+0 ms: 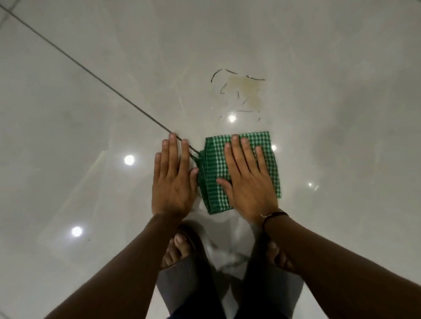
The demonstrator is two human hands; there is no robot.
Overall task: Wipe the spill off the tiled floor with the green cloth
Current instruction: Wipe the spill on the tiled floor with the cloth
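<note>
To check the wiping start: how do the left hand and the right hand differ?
The right hand lies flat on the green checked cloth; the left hand is flat over the bare tiled floor beside it. The right wrist wears a dark band; the left wrist is bare. Both hands are open, with straight fingers.

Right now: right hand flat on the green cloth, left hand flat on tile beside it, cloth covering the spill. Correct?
One error: head view shows the green cloth short of the spill, which lies uncovered beyond it; right hand and left hand as stated.
</note>
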